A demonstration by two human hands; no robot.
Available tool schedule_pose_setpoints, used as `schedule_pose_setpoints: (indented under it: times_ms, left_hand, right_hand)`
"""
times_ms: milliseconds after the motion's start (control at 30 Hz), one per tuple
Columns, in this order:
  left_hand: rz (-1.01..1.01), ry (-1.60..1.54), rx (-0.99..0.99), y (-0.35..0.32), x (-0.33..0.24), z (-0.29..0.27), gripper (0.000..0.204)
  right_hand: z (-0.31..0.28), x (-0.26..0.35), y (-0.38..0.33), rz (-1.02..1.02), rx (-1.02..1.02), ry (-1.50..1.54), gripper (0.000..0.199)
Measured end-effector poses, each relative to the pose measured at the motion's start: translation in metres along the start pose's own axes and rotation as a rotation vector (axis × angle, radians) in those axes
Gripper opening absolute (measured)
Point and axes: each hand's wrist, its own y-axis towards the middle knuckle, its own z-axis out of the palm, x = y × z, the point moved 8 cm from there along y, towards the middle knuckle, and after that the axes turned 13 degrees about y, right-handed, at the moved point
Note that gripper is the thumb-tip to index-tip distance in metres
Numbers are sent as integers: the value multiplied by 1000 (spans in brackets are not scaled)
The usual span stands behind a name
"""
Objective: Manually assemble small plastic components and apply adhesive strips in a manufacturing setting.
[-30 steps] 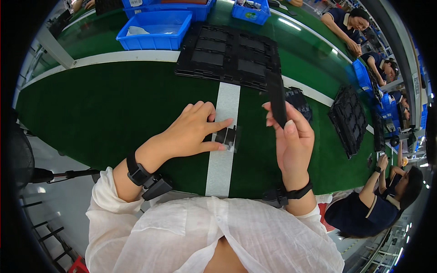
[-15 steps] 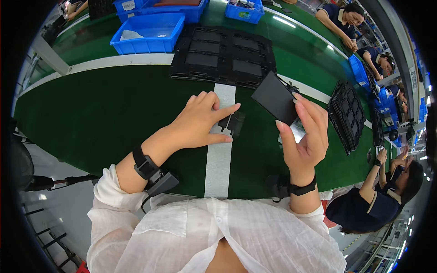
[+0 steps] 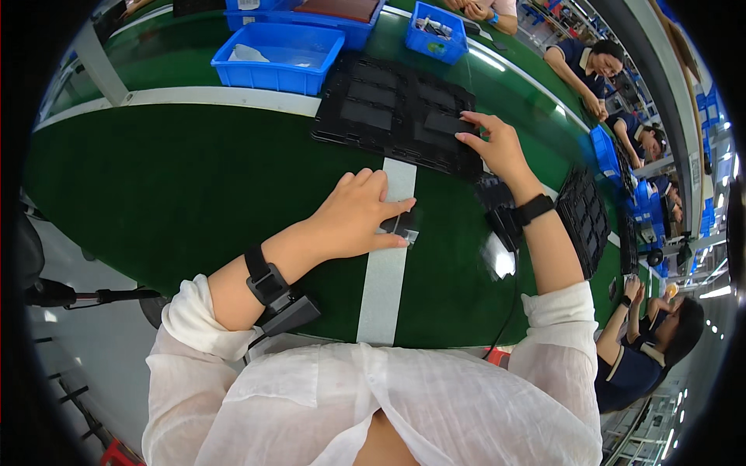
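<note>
We find the left hand over the light strip that crosses the green bench. Its grip is apart: thumb and forefinger are spread, with a small dark part lying between them at the strip's right edge. We cannot tell whether either tip presses on it. The right hand reaches to the black tray beyond the strip's far end. A flat dark panel lies in its near right compartment; thumb and fingertips are at the panel's right end, and we cannot tell whether that grip is clamped on it. We note a blue bin beside the tray's far left corner, and a second black tray right of the right forearm.
</note>
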Motion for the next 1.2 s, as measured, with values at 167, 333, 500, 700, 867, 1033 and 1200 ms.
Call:
schedule_pose_setpoints:
  times_ms: [167,333,500,700,867,1033,1200]
  left_hand:
    - [-29,-57,3,-2,5,2,47]
    - [-131,-237,-112,1,16,-5,41]
    - [-244,-287,-253,0,25,-22,41]
    - [-179,-300,-375,0,25,-31,50]
    - [-372,-1140,-304,1,34,-15,68]
    - [-381,-1258,-172,1,27,-9,58]
    - [-291,-1120,-215,-1,22,-14,56]
  right_hand:
    - [15,-20,26,40,51,90,40]
    - [23,-26,32,35,119,43,41]
    - [16,4,14,54,29,135,28]
    - [66,57,-64,558,243,927,17]
    - [52,63,-76,528,126,1064,22]
    - [55,68,-85,501,100,1116,24]
    - [57,83,-92,419,98,948,29]
